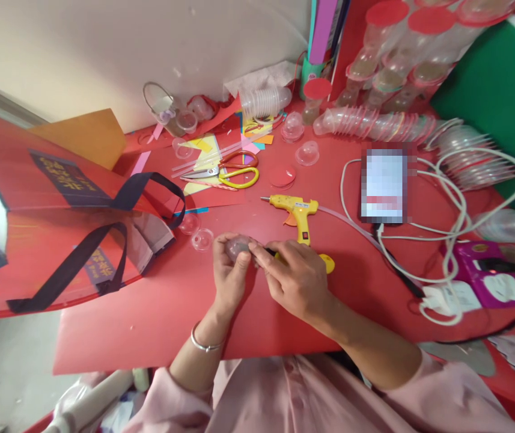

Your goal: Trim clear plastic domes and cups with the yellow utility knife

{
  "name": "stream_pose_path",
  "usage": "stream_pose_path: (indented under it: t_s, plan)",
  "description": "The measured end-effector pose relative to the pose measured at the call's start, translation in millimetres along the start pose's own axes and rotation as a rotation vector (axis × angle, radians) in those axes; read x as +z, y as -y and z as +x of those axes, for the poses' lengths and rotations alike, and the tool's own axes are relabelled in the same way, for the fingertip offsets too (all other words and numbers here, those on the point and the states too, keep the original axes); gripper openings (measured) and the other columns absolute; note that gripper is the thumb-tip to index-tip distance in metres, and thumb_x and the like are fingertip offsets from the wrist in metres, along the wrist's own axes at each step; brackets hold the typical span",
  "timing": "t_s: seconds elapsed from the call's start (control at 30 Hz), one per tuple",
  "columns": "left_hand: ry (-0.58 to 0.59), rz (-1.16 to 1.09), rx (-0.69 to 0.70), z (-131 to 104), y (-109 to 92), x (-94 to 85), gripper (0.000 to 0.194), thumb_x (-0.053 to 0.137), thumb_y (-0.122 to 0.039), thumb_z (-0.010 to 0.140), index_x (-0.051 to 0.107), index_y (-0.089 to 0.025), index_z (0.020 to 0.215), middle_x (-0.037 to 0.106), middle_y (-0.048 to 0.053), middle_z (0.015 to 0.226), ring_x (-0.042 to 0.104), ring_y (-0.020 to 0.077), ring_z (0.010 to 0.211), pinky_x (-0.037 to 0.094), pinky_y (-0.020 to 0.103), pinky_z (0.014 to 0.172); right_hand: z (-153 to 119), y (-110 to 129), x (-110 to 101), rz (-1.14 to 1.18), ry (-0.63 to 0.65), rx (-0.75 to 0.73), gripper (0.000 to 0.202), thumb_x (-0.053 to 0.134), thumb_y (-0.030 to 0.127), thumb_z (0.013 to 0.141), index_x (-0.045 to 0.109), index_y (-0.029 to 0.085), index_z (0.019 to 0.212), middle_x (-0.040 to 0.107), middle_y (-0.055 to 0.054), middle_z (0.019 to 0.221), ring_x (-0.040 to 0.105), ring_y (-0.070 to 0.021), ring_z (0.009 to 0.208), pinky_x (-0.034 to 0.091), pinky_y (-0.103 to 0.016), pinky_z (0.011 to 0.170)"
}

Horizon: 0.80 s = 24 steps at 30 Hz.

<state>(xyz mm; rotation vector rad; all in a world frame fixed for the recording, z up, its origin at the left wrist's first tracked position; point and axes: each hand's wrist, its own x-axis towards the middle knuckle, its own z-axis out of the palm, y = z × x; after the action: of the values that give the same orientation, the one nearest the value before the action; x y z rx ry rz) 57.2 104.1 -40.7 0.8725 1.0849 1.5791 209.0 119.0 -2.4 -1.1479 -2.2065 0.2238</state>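
Observation:
My left hand (229,270) is closed around a small clear plastic dome (238,245), held just above the red table. From the right, my right hand (297,276) grips a slim tool with a yellow and black handle (328,263). The tool's yellow end sticks out past my hand, and its tip is hidden by my fingers at the dome. Two clear plastic dome lids (202,239) lie just left of my left hand. Beyond my hands rests a yellow glue gun (297,210), with its nozzle pointing left.
Scissors (239,169) with red and yellow handles lie on paper scraps. A red bag (54,198) with dark straps stands at left. On the right are a phone-like device (383,186), white cables (458,210) and a purple power strip (491,276). Stacked plastic cups (378,125) line the back.

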Motion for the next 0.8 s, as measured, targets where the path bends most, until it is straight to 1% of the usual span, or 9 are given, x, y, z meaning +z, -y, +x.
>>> stream_pose_path:
  t_s: [0.13, 0.2, 0.43, 0.57, 0.67, 0.8]
  plan:
    - [0.023, -0.026, -0.024, -0.2, -1.3, -0.2, 0.039, 0.073, -0.037, 0.090, 0.051, -0.027, 0.121, 0.067, 0.005, 0.104, 0.068, 0.0177, 0.095, 0.056, 0.032, 0.086, 0.4, 0.2, 0.4, 0.004, -0.009, -0.002, 0.038, 0.057, 0.019, 0.096, 0.067, 0.024, 0.132, 0.071, -0.005, 0.100, 0.061, -0.0186, 0.089, 0.044, -0.034, 0.080]
    - [0.017, -0.014, -0.023, -0.3, -1.5, -0.4, 0.039, 0.073, -0.037, 0.090, 0.051, -0.028, 0.121, 0.067, 0.005, 0.104, 0.068, 0.0176, 0.095, 0.055, 0.033, 0.086, 0.6, 0.5, 0.2, 0.006, -0.011, -0.002, 0.038, 0.057, 0.018, 0.096, 0.067, 0.024, 0.132, 0.071, -0.005, 0.100, 0.061, -0.0186, 0.088, 0.044, -0.034, 0.080]
    - [-0.003, 0.040, 0.023, 1.2, -2.4, -0.2, 0.033, 0.075, -0.039, 0.088, 0.055, -0.026, 0.112, 0.066, 0.003, 0.100, 0.068, 0.0160, 0.088, 0.056, 0.027, 0.075, 1.5, 0.9, -0.3, -0.004, -0.010, -0.002, 0.038, 0.057, 0.019, 0.096, 0.067, 0.024, 0.132, 0.071, -0.005, 0.098, 0.060, -0.0182, 0.086, 0.045, -0.034, 0.079]
    - [-0.011, 0.053, 0.045, 1.5, -3.5, 1.5, 0.031, 0.075, -0.038, 0.088, 0.056, -0.026, 0.109, 0.065, 0.002, 0.101, 0.068, 0.0144, 0.085, 0.057, 0.028, 0.076, 1.2, 0.5, 0.3, -0.008, -0.020, -0.003, 0.039, 0.057, 0.018, 0.096, 0.067, 0.024, 0.133, 0.071, -0.005, 0.097, 0.061, -0.0186, 0.087, 0.045, -0.034, 0.079]
    - [0.001, 0.005, 0.014, 0.8, -3.4, 2.6, 0.034, 0.075, -0.041, 0.088, 0.055, -0.027, 0.113, 0.065, 0.003, 0.102, 0.068, 0.0153, 0.087, 0.057, 0.029, 0.077, 0.6, 0.4, 0.5, 0.003, -0.029, -0.011, 0.038, 0.056, 0.019, 0.096, 0.067, 0.024, 0.132, 0.071, -0.006, 0.099, 0.061, -0.0185, 0.087, 0.046, -0.035, 0.080]
    - [0.035, -0.049, -0.018, 0.3, -3.0, 2.7, 0.040, 0.073, -0.041, 0.090, 0.052, -0.028, 0.121, 0.066, 0.004, 0.103, 0.068, 0.0174, 0.095, 0.056, 0.033, 0.085, 0.3, -0.2, 0.8, 0.018, -0.031, -0.013, 0.038, 0.057, 0.019, 0.096, 0.068, 0.024, 0.131, 0.072, -0.005, 0.100, 0.061, -0.0190, 0.088, 0.046, -0.035, 0.080]
